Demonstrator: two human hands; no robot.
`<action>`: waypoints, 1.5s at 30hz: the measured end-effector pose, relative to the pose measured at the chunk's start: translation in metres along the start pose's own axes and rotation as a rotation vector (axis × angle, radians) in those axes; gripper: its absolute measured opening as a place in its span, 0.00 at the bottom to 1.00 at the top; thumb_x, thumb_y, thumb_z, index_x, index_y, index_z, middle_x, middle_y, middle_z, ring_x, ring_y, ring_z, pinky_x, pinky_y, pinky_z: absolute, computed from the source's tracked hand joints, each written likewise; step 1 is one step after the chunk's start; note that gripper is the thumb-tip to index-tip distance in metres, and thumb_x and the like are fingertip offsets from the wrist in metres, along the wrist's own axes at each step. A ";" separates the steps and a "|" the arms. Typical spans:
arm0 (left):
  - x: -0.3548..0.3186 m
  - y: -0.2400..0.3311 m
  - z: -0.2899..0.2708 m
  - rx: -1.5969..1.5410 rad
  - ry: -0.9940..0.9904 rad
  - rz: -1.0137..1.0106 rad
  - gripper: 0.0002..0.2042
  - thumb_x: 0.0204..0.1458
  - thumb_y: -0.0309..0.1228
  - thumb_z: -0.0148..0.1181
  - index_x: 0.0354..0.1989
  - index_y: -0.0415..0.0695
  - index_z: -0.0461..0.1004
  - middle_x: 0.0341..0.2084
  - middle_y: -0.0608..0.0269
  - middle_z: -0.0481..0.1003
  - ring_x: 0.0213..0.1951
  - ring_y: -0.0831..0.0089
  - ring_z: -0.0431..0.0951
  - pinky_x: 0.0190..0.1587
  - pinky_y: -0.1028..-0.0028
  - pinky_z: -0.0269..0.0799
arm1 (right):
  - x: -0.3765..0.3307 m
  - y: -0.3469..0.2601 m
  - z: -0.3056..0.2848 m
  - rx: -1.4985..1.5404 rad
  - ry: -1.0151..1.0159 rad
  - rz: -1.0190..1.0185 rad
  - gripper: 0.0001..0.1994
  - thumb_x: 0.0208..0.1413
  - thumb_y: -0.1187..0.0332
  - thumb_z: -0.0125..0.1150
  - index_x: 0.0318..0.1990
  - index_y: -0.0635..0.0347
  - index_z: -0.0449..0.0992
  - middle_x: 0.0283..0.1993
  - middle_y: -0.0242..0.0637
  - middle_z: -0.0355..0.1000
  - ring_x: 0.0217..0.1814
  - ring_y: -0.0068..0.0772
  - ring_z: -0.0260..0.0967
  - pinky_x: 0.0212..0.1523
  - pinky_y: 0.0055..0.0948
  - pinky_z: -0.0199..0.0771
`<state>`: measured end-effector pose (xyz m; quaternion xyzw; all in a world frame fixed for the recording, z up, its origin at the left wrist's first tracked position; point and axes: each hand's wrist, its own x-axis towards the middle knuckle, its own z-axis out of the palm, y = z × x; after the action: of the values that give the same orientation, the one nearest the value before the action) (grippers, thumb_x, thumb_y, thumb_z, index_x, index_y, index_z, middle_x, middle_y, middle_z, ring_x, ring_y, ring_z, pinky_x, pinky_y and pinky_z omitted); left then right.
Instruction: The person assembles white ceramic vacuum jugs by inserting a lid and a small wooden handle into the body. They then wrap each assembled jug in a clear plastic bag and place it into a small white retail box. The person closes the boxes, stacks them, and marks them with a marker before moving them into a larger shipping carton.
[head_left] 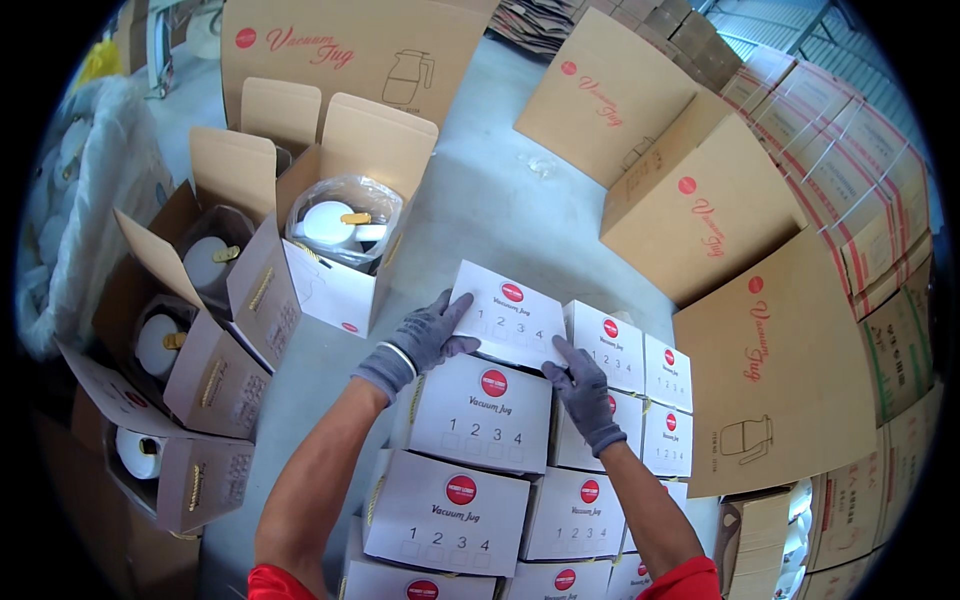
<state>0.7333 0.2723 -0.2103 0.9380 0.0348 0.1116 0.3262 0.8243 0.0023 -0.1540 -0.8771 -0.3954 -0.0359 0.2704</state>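
Both gloved hands grasp white box [507,312] at far end of rows of closed white boxes [478,415]; left hand [428,335] on its left edge, right hand [580,385] on near right corner. Open boxes [340,215] left, white jugs [330,222] in crinkly plastic inside. Flat brown cartons [700,205] lean right on grey concrete floor [480,190]; knit gloves grey

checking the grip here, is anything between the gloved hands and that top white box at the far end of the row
Nothing visible. The left hand grips the white box at its left edge, and the right hand presses its near right corner directly.
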 end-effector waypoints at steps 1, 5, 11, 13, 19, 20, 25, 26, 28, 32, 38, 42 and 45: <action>0.002 0.007 -0.003 0.071 -0.009 0.008 0.34 0.55 0.56 0.53 0.66 0.51 0.58 0.60 0.35 0.59 0.51 0.45 0.74 0.55 0.61 0.69 | -0.001 0.006 0.002 -0.150 0.017 -0.061 0.20 0.57 0.59 0.61 0.53 0.58 0.72 0.38 0.42 0.73 0.39 0.38 0.73 0.40 0.35 0.74; 0.000 0.035 -0.005 0.159 -0.101 -0.130 0.29 0.58 0.51 0.51 0.67 0.55 0.58 0.57 0.39 0.64 0.48 0.45 0.75 0.54 0.59 0.69 | -0.006 0.006 0.006 -0.598 -0.050 -0.138 0.20 0.55 0.56 0.60 0.52 0.55 0.74 0.31 0.38 0.72 0.33 0.37 0.72 0.33 0.37 0.71; -0.015 -0.018 0.049 -0.388 0.061 -0.034 0.25 0.64 0.43 0.42 0.69 0.59 0.55 0.54 0.33 0.66 0.51 0.44 0.74 0.57 0.60 0.66 | 0.006 -0.045 -0.008 -0.635 -0.218 -0.098 0.23 0.57 0.54 0.55 0.56 0.57 0.71 0.46 0.43 0.71 0.49 0.43 0.69 0.49 0.47 0.67; -0.006 0.001 0.041 -0.357 0.004 -0.215 0.25 0.63 0.45 0.42 0.70 0.61 0.54 0.54 0.33 0.66 0.52 0.41 0.72 0.56 0.60 0.67 | -0.003 -0.044 0.010 -0.407 -0.039 -0.280 0.25 0.57 0.53 0.54 0.58 0.59 0.70 0.53 0.47 0.69 0.56 0.47 0.66 0.57 0.49 0.62; -0.077 0.066 -0.019 -0.176 0.440 -0.189 0.30 0.57 0.40 0.51 0.66 0.40 0.54 0.55 0.44 0.66 0.57 0.48 0.67 0.58 0.55 0.62 | -0.002 -0.055 0.024 -0.343 -0.249 -0.102 0.24 0.54 0.56 0.60 0.51 0.67 0.75 0.56 0.58 0.68 0.58 0.55 0.66 0.59 0.45 0.64; -0.096 0.076 -0.043 -0.176 0.558 -0.043 0.29 0.55 0.36 0.54 0.64 0.38 0.58 0.54 0.45 0.67 0.55 0.48 0.68 0.57 0.55 0.63 | -0.009 -0.078 0.023 -0.397 -0.186 -0.099 0.24 0.53 0.56 0.59 0.52 0.65 0.74 0.56 0.54 0.69 0.58 0.52 0.66 0.59 0.45 0.62; -0.208 0.129 -0.235 -0.014 0.808 0.408 0.24 0.47 0.22 0.53 0.57 0.33 0.67 0.52 0.43 0.68 0.52 0.47 0.70 0.57 0.60 0.64 | -0.079 -0.275 0.114 0.455 -0.164 -0.268 0.35 0.52 0.62 0.62 0.64 0.68 0.54 0.59 0.52 0.59 0.62 0.54 0.55 0.63 0.46 0.55; -0.233 0.124 -0.260 0.037 0.835 0.382 0.24 0.47 0.21 0.50 0.57 0.32 0.66 0.52 0.44 0.69 0.53 0.49 0.70 0.58 0.61 0.64 | -0.103 -0.322 0.142 0.688 -0.233 -0.277 0.40 0.52 0.61 0.64 0.66 0.69 0.48 0.62 0.54 0.55 0.66 0.55 0.52 0.66 0.45 0.53; -0.293 0.108 -0.297 0.128 0.964 0.199 0.22 0.52 0.21 0.44 0.58 0.31 0.66 0.54 0.45 0.69 0.55 0.53 0.70 0.60 0.63 0.62 | -0.138 -0.427 0.177 0.645 -0.305 -0.319 0.46 0.52 0.59 0.64 0.67 0.73 0.39 0.67 0.62 0.46 0.72 0.61 0.40 0.70 0.45 0.50; -0.335 0.059 -0.316 -0.196 1.178 -0.198 0.23 0.67 0.39 0.36 0.60 0.31 0.64 0.56 0.47 0.70 0.60 0.63 0.68 0.64 0.66 0.58 | -0.161 -0.472 0.224 0.745 -0.389 0.193 0.45 0.56 0.66 0.56 0.68 0.76 0.29 0.68 0.71 0.42 0.72 0.63 0.42 0.68 0.44 0.51; -0.383 0.010 -0.300 -0.616 0.964 -0.388 0.23 0.66 0.41 0.40 0.58 0.33 0.67 0.52 0.54 0.72 0.56 0.68 0.70 0.62 0.69 0.62 | -0.177 -0.367 0.170 0.369 -0.468 0.109 0.21 0.56 0.71 0.55 0.54 0.73 0.63 0.37 0.58 0.70 0.38 0.57 0.72 0.39 0.49 0.69; -0.417 -0.011 -0.251 -0.596 0.663 -0.586 0.28 0.62 0.46 0.50 0.64 0.38 0.62 0.58 0.52 0.68 0.59 0.65 0.67 0.62 0.69 0.61 | -0.172 -0.335 0.118 0.496 -0.589 0.363 0.25 0.53 0.72 0.57 0.57 0.76 0.63 0.51 0.61 0.65 0.52 0.54 0.67 0.49 0.46 0.67; -0.428 -0.026 -0.218 -0.725 0.190 -0.679 0.41 0.55 0.52 0.58 0.70 0.40 0.50 0.63 0.46 0.60 0.62 0.60 0.63 0.64 0.66 0.57 | -0.179 -0.341 0.103 0.374 -0.167 0.063 0.33 0.51 0.74 0.56 0.64 0.77 0.52 0.58 0.65 0.57 0.58 0.55 0.62 0.54 0.43 0.65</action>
<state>0.2668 0.3653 -0.1399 0.6860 0.3266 0.0890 0.6441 0.4426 0.1179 -0.1389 -0.8235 -0.3885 0.1193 0.3959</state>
